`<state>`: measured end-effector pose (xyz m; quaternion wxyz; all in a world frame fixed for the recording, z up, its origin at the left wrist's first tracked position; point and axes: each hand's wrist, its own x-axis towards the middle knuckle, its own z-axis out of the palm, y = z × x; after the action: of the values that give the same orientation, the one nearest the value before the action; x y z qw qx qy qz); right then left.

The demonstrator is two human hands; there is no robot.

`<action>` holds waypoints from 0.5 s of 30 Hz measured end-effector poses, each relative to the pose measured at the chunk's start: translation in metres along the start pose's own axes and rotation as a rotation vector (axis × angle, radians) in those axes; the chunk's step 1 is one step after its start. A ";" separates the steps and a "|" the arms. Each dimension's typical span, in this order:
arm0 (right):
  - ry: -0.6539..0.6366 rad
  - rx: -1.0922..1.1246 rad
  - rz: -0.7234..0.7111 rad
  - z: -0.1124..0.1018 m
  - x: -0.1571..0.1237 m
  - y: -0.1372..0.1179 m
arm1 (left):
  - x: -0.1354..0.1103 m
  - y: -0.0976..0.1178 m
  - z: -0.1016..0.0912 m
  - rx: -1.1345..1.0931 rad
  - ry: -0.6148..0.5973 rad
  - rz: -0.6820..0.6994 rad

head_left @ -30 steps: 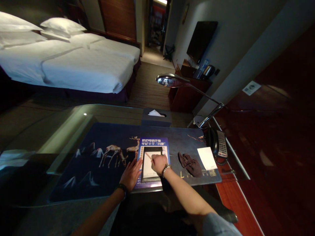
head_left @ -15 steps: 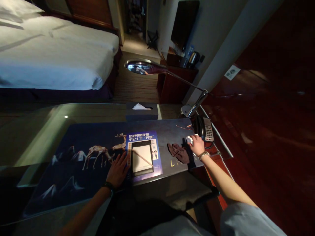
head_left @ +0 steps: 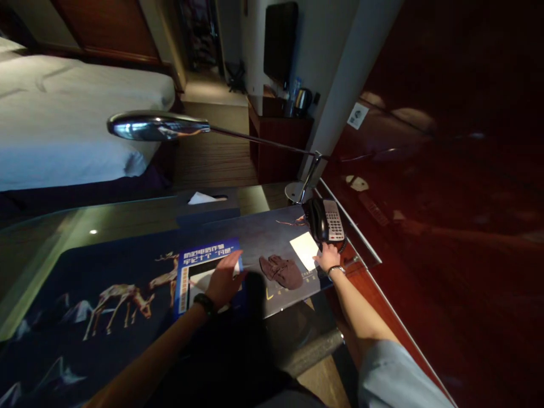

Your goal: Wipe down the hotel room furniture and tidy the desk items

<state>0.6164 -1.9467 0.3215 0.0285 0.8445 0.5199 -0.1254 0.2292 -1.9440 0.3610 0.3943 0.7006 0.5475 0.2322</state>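
A glass-topped desk (head_left: pixel 51 226) is carrying a dark deer-printed mat (head_left: pixel 85 294) under both hands; a blue leaflet (head_left: pixel 199 266) is lying beneath the left hand (head_left: pixel 223 277), a brown cloth (head_left: pixel 283 271) between the hands, a white notepad (head_left: pixel 305 249) and telephone (head_left: pixel 327 221) by the right hand (head_left: pixel 328 258).

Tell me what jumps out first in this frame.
The chrome lamp head hanging over the desk's far edge, bright against the dark room. Below it, the deer-print desk mat, with the left hand flat on a blue leaflet and the right hand beside the telephone.
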 end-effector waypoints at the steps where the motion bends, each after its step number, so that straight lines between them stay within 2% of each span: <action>1: 0.007 0.028 0.001 0.001 0.001 0.001 | 0.008 0.019 0.015 -0.060 -0.024 -0.005; 3: 0.017 0.101 0.002 0.000 0.003 0.004 | 0.019 0.050 0.049 -0.155 -0.067 -0.010; 5: 0.029 0.201 0.020 -0.006 0.006 0.006 | 0.026 0.071 0.083 -0.276 -0.114 -0.058; 7: 0.032 0.336 0.030 -0.016 0.006 0.005 | 0.032 0.086 0.109 -0.424 -0.152 -0.168; 9: 0.014 0.495 -0.005 -0.027 -0.001 0.000 | 0.040 0.099 0.125 -0.588 -0.160 -0.311; 12: -0.080 0.719 -0.153 -0.038 -0.021 -0.021 | 0.052 0.116 0.124 -0.850 -0.175 -0.402; 15: -0.238 0.881 -0.392 -0.039 -0.043 -0.049 | 0.062 0.124 0.093 -1.034 -0.190 -0.417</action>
<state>0.5615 -1.9550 0.3740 -0.2961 0.6423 0.5597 -0.4318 0.3899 -1.9239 0.4003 0.7712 0.3112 0.4515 0.3232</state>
